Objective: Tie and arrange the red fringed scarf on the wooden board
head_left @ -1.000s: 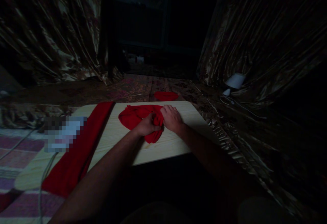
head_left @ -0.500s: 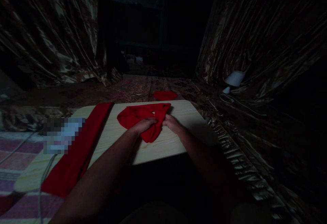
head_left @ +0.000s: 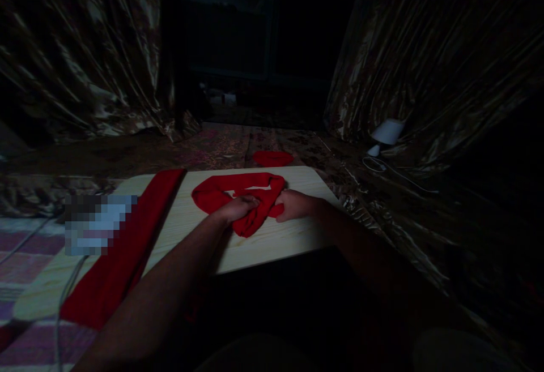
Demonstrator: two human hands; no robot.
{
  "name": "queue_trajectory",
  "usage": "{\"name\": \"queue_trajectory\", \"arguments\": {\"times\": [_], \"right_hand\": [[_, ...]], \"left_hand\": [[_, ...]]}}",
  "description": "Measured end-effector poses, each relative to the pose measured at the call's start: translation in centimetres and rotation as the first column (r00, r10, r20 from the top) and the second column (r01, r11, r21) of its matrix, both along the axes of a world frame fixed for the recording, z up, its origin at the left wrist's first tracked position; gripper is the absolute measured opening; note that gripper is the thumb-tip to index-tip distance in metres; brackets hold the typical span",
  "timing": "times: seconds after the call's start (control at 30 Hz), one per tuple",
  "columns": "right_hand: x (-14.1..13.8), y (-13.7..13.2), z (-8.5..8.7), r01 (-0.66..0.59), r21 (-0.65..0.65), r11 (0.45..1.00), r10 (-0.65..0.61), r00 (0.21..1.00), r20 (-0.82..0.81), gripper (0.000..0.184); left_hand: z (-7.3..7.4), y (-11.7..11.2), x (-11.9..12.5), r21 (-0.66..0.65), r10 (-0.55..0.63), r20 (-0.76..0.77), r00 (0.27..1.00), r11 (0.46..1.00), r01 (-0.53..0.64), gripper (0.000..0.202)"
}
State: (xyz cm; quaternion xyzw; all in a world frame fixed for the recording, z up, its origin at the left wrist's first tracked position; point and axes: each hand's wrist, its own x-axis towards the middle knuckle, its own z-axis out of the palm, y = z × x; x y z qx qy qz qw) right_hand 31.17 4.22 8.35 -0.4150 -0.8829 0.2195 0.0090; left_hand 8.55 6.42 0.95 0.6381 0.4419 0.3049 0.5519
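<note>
A red cloth strip [head_left: 212, 189] lies looped on the pale wooden table [head_left: 187, 250], with a gap of bare wood showing inside the loop. My left hand [head_left: 238, 209] rests on the near part of the loop, its fingers closed on the fabric. On the right side, my right hand [head_left: 293, 205] is wrapped round the cloth, and a bit of red pokes out below its fingers. The room is dim, so the fingertips are hard to make out.
A long folded red cloth [head_left: 127, 242] crosses the table's left side, beside a blurred-out object [head_left: 100, 225] and a cable [head_left: 63, 298]. Another red piece [head_left: 272, 158] lies beyond the far edge. A small white lamp [head_left: 389, 131] stands at right, near curtains.
My right hand has turned over and taken a fuller hold of the cloth's right side. The gap inside the loop has widened. My left hand has stayed nearly in place.
</note>
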Motion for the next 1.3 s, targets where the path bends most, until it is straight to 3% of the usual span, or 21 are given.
{"name": "queue_trajectory", "arguments": {"times": [0.2,0.33,0.47,0.57,0.67,0.73,0.8,0.9,0.97,1.03,1.17,1.3], "right_hand": [[1.2,-2.0,2.5,0.053,-0.262,0.964,-0.005,0.983,0.181,0.040],[2.1,-3.9,1.4,0.065,-0.397,0.915,0.076,0.941,0.330,0.022],[2.4,-5.9,0.7,0.039,-0.437,0.899,0.183,0.872,0.455,0.026],[1.4,-7.0,1.8,-0.017,-0.277,0.961,0.157,0.855,0.494,0.034],[-0.9,-7.5,2.9,-0.071,-0.009,0.997,0.070,0.944,0.322,0.024],[-2.8,-7.4,2.8,-0.068,0.155,0.986,0.052,0.994,0.100,0.011],[-4.6,-7.2,1.9,-0.066,0.300,0.952,0.090,0.994,-0.069,0.018],[-7.1,-7.0,-0.2,-0.115,0.434,0.894,0.178,0.978,-0.107,0.035],[-8.5,-6.7,-1.6,-0.128,0.477,0.870,0.174,0.983,-0.052,0.056],[-9.6,-6.2,-2.6,-0.097,0.489,0.867,0.096,0.995,0.028,0.067],[-11.0,-4.8,-3.1,-0.006,0.414,0.910,-0.075,0.981,0.179,0.048],[-10.8,-3.6,-1.6,0.038,0.326,0.945,-0.112,0.971,0.211,0.035]], "left_hand": [[0.3,-0.5,0.1,-0.057,0.010,0.065,0.998,0.998,-0.007,0.051],[0.3,-0.7,0.1,-0.049,0.072,0.064,0.995,0.996,-0.069,0.049],[0.9,-0.8,0.2,-0.277,0.187,0.146,0.971,0.950,-0.141,0.042],[1.9,-0.9,0.1,-0.293,0.202,0.187,0.961,0.946,-0.141,0.039],[3.1,-1.1,-0.8,-0.195,0.221,0.176,0.959,0.963,-0.186,0.036],[3.7,-1.5,-2.1,-0.125,0.268,0.148,0.952,0.960,-0.251,0.035],[4.2,-2.2,-4.1,-0.014,0.319,0.061,0.946,0.948,-0.319,0.035],[4.3,-3.7,-7.4,0.331,0.393,-0.265,0.880,0.895,-0.300,0.035],[4.0,-5.0,-9.2,0.444,0.425,-0.425,0.799,0.867,-0.225,0.035],[3.4,-6.5,-10.2,0.433,0.371,-0.537,0.758,0.892,-0.130,0.035],[2.3,-9.2,-10.1,0.394,0.283,-0.627,0.726,0.919,-0.017,0.041],[2.2,-10.6,-9.2,0.360,0.316,-0.699,0.641,0.931,-0.066,0.048]]}}
